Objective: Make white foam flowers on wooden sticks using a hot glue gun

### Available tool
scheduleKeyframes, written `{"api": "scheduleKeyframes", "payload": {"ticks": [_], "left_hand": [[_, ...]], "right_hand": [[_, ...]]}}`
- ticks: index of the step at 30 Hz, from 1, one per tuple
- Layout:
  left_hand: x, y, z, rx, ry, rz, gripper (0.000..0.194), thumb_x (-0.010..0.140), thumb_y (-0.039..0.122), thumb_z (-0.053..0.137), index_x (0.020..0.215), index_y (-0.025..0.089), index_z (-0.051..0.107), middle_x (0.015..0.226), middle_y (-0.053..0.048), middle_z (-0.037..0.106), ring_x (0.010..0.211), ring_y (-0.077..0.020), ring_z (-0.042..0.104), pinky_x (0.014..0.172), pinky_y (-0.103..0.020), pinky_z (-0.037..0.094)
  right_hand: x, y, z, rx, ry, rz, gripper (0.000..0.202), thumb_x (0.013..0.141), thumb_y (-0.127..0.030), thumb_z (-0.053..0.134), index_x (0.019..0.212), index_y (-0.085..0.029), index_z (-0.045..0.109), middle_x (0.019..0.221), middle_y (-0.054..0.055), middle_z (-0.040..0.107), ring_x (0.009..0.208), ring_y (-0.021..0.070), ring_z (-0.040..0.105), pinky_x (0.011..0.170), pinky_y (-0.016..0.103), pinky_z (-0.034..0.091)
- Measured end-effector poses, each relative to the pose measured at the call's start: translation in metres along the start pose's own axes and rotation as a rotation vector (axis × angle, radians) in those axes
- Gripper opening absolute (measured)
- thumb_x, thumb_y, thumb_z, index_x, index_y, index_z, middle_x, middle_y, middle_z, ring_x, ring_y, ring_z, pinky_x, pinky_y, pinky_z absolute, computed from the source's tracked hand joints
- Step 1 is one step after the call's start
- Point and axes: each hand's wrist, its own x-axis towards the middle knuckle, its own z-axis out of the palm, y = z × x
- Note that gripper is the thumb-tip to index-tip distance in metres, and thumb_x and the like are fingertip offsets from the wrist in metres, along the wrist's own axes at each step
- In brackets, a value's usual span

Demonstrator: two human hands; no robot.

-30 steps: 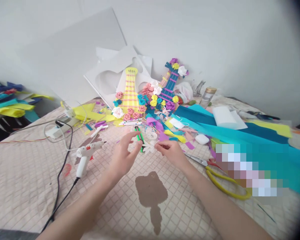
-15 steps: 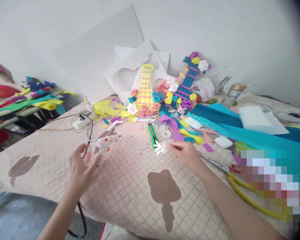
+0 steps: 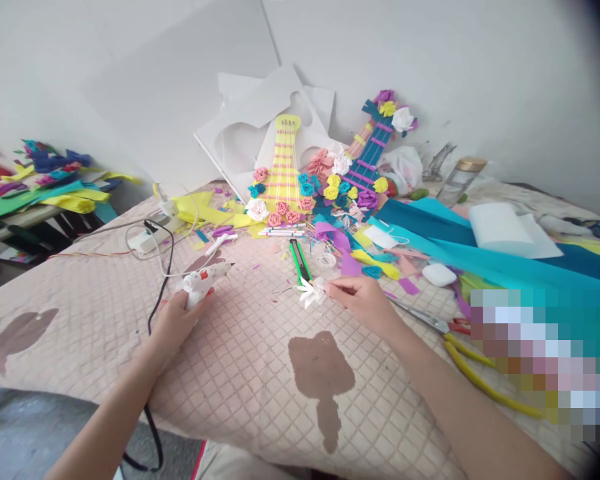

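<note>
My left hand (image 3: 179,319) is wrapped round the handle of a white glue gun (image 3: 200,281), whose dark nozzle points right. Between the pinched fingertips of my right hand (image 3: 363,301) is a white paper flower (image 3: 311,292) with its petals spread to the left. Just behind the flower lies a green box cutter (image 3: 299,259) on the patterned tablecloth (image 3: 240,373). A yellow paper guitar (image 3: 284,163) with paper roses round its base leans upright farther back, beside a blue paper guitar (image 3: 373,157).
A power strip (image 3: 153,235) with cables lies at the left. Scissors (image 3: 423,315) and yellow-handled pliers (image 3: 475,380) lie by my right forearm. Blue crepe paper (image 3: 460,257), a white roll (image 3: 500,230) and a glass jar (image 3: 463,179) are at the right.
My left hand has closed round the glue gun, which it was open beside before. The right hand still pinches the flower. The view has shifted slightly.
</note>
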Motion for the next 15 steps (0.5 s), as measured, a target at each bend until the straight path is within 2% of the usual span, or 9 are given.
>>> {"api": "scheduleKeyframes", "payload": {"ticks": [2, 4, 5, 6, 8, 12, 15], "left_hand": [[-0.011, 0.012, -0.001, -0.013, -0.036, 0.031, 0.036, 0.069, 0.047, 0.057, 0.083, 0.014, 0.064, 0.061, -0.002, 0.061, 0.053, -0.0163, 0.052, 0.046, -0.024, 0.038], [-0.024, 0.023, -0.003, -0.124, -0.103, 0.091, 0.036, 0.076, 0.046, 0.051, 0.091, 0.014, 0.061, 0.083, -0.006, 0.065, 0.057, -0.0158, 0.056, 0.049, -0.025, 0.043], [-0.030, 0.028, -0.003, -0.145, -0.119, 0.116, 0.035, 0.079, 0.044, 0.049, 0.093, 0.014, 0.059, 0.082, -0.006, 0.065, 0.057, -0.0157, 0.057, 0.050, -0.026, 0.045], [-0.037, 0.032, -0.003, -0.110, -0.138, 0.162, 0.032, 0.080, 0.042, 0.048, 0.094, 0.014, 0.059, 0.070, -0.004, 0.063, 0.052, -0.0149, 0.055, 0.051, -0.026, 0.045], [-0.047, 0.037, -0.001, -0.010, -0.139, 0.297, 0.025, 0.082, 0.035, 0.049, 0.093, 0.016, 0.059, 0.059, -0.001, 0.058, 0.051, -0.0150, 0.054, 0.054, -0.027, 0.045], [-0.057, 0.046, 0.006, 0.039, -0.171, 0.696, 0.015, 0.079, 0.020, 0.052, 0.093, 0.017, 0.056, 0.089, -0.008, 0.064, 0.075, -0.0179, 0.061, 0.065, -0.028, 0.047], [-0.060, 0.057, 0.013, 0.034, -0.267, 0.780, 0.017, 0.079, 0.016, 0.050, 0.096, 0.017, 0.054, 0.093, -0.010, 0.064, 0.079, -0.0177, 0.061, 0.067, -0.028, 0.048]], "right_hand": [[0.000, 0.000, 0.000, 0.008, -0.021, -0.003, 0.030, 0.078, -0.037, 0.053, 0.058, -0.016, 0.063, 0.048, -0.001, 0.046, 0.046, 0.0106, 0.038, 0.044, 0.024, 0.026], [0.000, 0.000, 0.000, 0.023, -0.040, 0.002, 0.030, 0.077, -0.036, 0.053, 0.057, -0.017, 0.062, 0.050, -0.001, 0.047, 0.046, 0.0105, 0.038, 0.044, 0.024, 0.026], [0.000, 0.000, 0.001, 0.025, -0.047, 0.008, 0.029, 0.077, -0.036, 0.053, 0.057, -0.016, 0.062, 0.051, -0.001, 0.047, 0.046, 0.0104, 0.038, 0.044, 0.024, 0.026], [0.000, 0.001, 0.001, 0.021, -0.053, 0.014, 0.029, 0.077, -0.036, 0.053, 0.057, -0.016, 0.062, 0.051, -0.001, 0.047, 0.047, 0.0102, 0.038, 0.044, 0.024, 0.026], [-0.001, 0.002, 0.002, 0.002, -0.060, 0.019, 0.028, 0.077, -0.036, 0.053, 0.059, -0.016, 0.063, 0.049, -0.002, 0.046, 0.046, 0.0098, 0.037, 0.044, 0.024, 0.026], [-0.001, 0.005, 0.004, -0.030, -0.063, 0.026, 0.027, 0.077, -0.037, 0.054, 0.066, -0.016, 0.067, 0.049, -0.003, 0.047, 0.047, 0.0096, 0.038, 0.044, 0.023, 0.027], [-0.001, 0.006, 0.004, -0.039, -0.076, 0.030, 0.028, 0.076, -0.038, 0.054, 0.064, -0.016, 0.067, 0.051, -0.002, 0.049, 0.048, 0.0101, 0.040, 0.046, 0.023, 0.029]]}}
